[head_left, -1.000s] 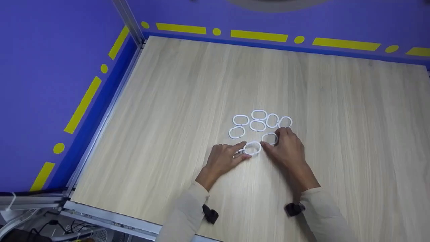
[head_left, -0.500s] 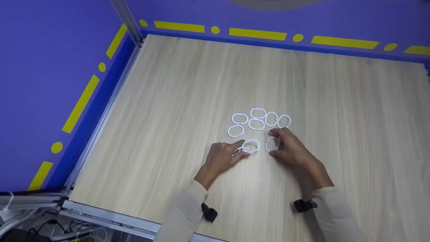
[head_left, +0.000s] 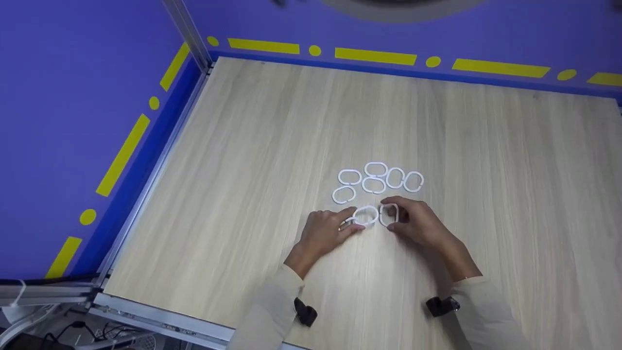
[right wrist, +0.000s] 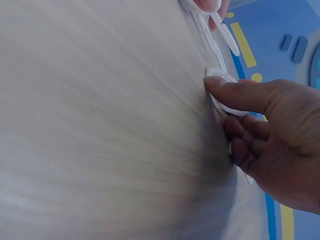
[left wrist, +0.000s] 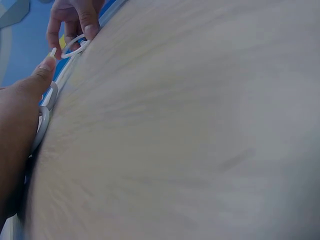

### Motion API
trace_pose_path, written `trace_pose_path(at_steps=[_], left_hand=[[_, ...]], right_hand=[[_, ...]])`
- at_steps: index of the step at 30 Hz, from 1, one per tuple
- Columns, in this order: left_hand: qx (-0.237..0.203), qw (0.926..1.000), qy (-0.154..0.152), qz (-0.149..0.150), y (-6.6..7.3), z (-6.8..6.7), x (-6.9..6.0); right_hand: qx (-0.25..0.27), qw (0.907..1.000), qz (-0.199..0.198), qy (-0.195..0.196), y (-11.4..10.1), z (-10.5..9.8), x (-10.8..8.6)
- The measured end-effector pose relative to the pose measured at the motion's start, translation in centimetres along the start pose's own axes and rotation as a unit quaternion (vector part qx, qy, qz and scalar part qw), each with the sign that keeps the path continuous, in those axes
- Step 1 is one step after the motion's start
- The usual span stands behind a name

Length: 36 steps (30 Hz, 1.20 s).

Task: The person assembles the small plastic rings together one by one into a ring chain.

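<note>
My left hand (head_left: 324,231) pinches a white oval shower curtain ring (head_left: 377,215) between thumb and fingers, tilted up from the tabletop. More linked white rings (left wrist: 44,122) show beneath that hand in the left wrist view, partly hidden by it. My right hand (head_left: 420,223) holds another ring (head_left: 381,215) by its ends, thumb at the near end and fingertips at the far one. The two held rings sit side by side, very close; whether they touch I cannot tell. In the right wrist view the thumb covers part of the right ring (right wrist: 232,111).
Several loose white rings (head_left: 350,170) lie flat just beyond the hands, some touching each other. The wood-grain tabletop (head_left: 272,146) extends all around. Blue panels (head_left: 73,97) with yellow marks stand at the left and back, and a metal rail (head_left: 165,323) runs along the front edge.
My right hand has picked up the ring near it, turned it upright in the view, and brought it leftward to the left hand's ring. The left hand stays nearly still.
</note>
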State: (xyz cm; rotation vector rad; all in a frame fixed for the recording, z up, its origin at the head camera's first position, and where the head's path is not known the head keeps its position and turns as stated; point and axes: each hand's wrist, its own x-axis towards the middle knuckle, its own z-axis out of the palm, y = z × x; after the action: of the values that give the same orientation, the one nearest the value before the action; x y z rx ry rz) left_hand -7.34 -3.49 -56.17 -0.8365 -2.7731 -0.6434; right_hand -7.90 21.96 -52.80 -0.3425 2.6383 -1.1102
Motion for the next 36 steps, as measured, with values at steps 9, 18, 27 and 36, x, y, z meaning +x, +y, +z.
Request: trace_pose_path(at_steps=[9, 18, 27, 36], left_hand=[[0.007, 0.9999, 0.009, -0.004, 0.1, -0.3, 0.2], [0.005, 1.0000, 0.008, 0.004, 0.1, 0.0, 0.2], [0.008, 0.9998, 0.017, -0.008, 0.0, -0.1, -0.2], [-0.009, 0.9993, -0.021, -0.028, 0.3, -0.4, 0.3]], right_hand=[[0.193, 0.9789, -0.041, 0.053, 0.2, 0.9, -0.4], [0.260, 0.9649, -0.018, 0.030, -0.1, 1.0, -0.6], [0.295, 0.9548, -0.039, -0.001, 0.2, 1.4, -1.1], [0.221, 0.9739, -0.053, 0.001, -1.4, 2.3, -0.1]])
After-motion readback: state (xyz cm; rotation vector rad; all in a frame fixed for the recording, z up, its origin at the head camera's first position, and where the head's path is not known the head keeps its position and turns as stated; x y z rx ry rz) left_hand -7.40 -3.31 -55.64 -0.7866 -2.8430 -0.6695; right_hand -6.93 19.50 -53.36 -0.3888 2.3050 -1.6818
